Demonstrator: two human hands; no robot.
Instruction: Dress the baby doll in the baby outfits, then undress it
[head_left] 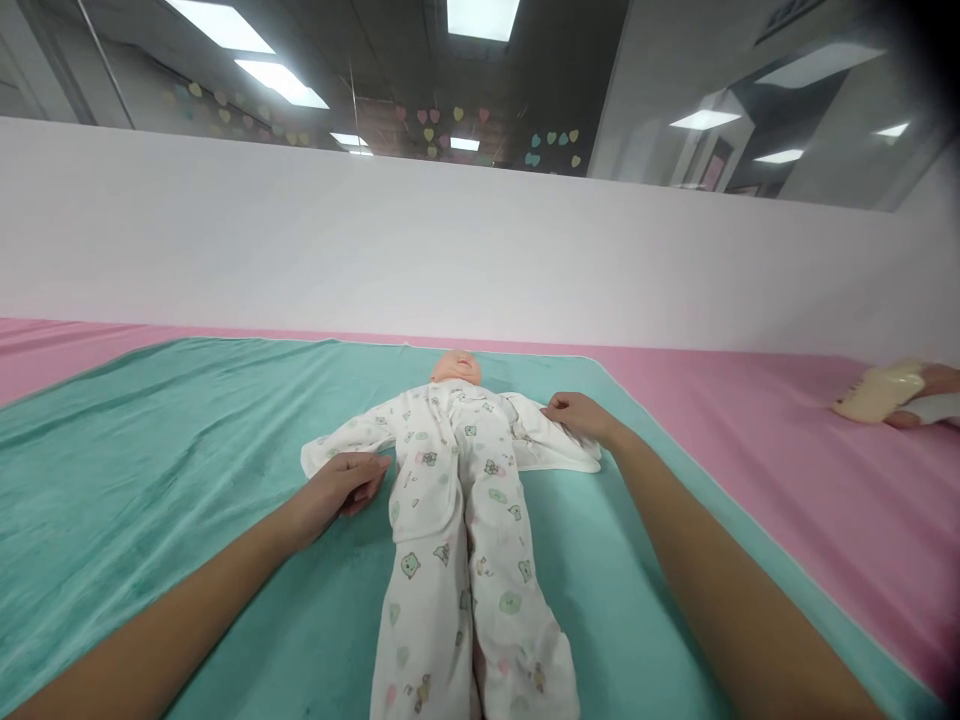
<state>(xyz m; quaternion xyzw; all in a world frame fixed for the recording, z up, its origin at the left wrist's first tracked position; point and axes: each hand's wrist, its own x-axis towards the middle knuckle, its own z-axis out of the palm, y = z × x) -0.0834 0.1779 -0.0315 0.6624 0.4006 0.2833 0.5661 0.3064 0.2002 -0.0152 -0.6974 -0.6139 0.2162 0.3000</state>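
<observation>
A baby doll (455, 368) lies on its back on a teal blanket (150, 460), head away from me, dressed in a white printed sleepsuit (457, 520). My left hand (341, 487) rests beside the suit's left sleeve, fingers curled and touching the sleeve's edge. My right hand (574, 413) lies on the right sleeve, fingers bent and pinching the cloth. Both of my forearms reach in from the bottom of the view.
The blanket lies on a pink surface (787, 480) that ends at a white wall panel (450, 250). At the far right edge another person's hand holds a cream-coloured object (881, 392) on the pink surface.
</observation>
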